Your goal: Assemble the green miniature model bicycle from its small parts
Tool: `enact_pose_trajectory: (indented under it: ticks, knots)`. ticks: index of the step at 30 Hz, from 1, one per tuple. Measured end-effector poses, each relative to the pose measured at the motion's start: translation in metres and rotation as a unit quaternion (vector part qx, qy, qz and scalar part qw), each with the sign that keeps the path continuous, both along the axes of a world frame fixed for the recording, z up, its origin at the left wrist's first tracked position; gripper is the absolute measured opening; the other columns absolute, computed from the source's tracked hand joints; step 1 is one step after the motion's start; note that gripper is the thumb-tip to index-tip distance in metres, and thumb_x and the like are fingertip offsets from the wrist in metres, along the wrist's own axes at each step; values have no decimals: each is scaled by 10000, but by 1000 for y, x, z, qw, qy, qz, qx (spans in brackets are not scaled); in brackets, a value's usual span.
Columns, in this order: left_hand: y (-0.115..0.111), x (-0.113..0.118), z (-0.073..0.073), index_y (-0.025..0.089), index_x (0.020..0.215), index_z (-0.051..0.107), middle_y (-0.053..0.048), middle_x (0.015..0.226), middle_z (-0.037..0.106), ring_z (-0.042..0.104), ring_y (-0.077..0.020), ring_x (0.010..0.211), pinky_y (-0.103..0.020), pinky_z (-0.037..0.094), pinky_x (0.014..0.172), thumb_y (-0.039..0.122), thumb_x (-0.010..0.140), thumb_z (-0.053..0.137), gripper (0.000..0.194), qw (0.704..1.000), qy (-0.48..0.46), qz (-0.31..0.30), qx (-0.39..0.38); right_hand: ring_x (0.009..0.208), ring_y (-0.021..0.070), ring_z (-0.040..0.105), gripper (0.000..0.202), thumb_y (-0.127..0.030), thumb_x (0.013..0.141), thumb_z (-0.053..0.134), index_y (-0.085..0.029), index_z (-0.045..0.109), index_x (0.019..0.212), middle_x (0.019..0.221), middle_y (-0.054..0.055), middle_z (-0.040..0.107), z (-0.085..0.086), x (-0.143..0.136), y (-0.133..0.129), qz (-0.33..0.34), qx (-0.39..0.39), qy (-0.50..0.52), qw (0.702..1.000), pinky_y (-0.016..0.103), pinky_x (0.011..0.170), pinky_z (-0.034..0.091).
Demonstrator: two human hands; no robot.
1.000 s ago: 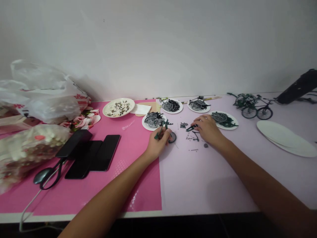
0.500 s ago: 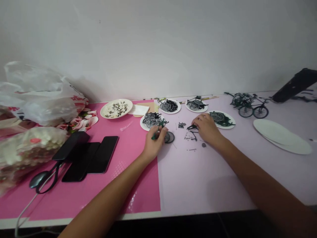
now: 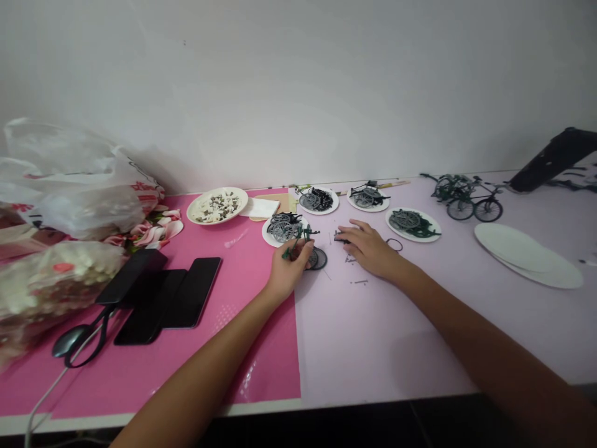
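Pinched in my left hand (image 3: 290, 261) is a green miniature bicycle frame (image 3: 298, 244), and dark toy wheels (image 3: 318, 258) show just right of the fingers. My right hand (image 3: 370, 249) lies low over the tabletop, palm down with its fingers stretched and apart. Its fingertips touch or hover over a small dark part (image 3: 342, 238); which of these I cannot tell. More loose bits lie under and in front of that hand, including thin grey pins (image 3: 359, 282). A thin black ring (image 3: 395, 244) is partly visible behind the right wrist.
Behind the hands stand white plates of bicycle parts (image 3: 333, 210). At the back right are assembled miniature bicycles (image 3: 476, 202) and stacked white plates (image 3: 555, 274). Leftward lie two phones (image 3: 193, 292), a black box (image 3: 133, 280), plastic bags (image 3: 79, 180) and a bowl (image 3: 193, 211).
My right hand has moved left, away from the right-hand parts plate, and its fingers have spread out over the small loose parts. My left hand keeps its hold on the green frame.
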State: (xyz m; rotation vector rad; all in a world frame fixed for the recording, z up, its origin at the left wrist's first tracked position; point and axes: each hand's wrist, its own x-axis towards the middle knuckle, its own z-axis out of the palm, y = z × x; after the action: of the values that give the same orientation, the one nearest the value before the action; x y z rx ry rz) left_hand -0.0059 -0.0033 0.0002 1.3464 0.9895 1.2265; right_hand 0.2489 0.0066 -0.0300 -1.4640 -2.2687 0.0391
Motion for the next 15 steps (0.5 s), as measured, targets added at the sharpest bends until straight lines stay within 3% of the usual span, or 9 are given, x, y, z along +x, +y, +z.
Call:
enact_pose_trajectory:
  ticks: [7,15]
  knots:
    - [1,0,3,189,668,535,47,594,488,506,-101,505,-236,430,520,499,793,790,421,1000,-8,-3,-8,1417,364,492,388,-380,1074,436,-271,755,1265,1390,61,718,-2,3,2,-26,-2,8,1000,606,1139,443]
    - [0,-1,3,193,670,532,43,583,490,514,-110,515,-243,423,533,511,803,783,427,1000,13,-1,-6,1330,354,546,371,-281,1057,448,-248,808,1141,1288,77,769,-7,9,8,-28,21,11,999,589,1100,478]
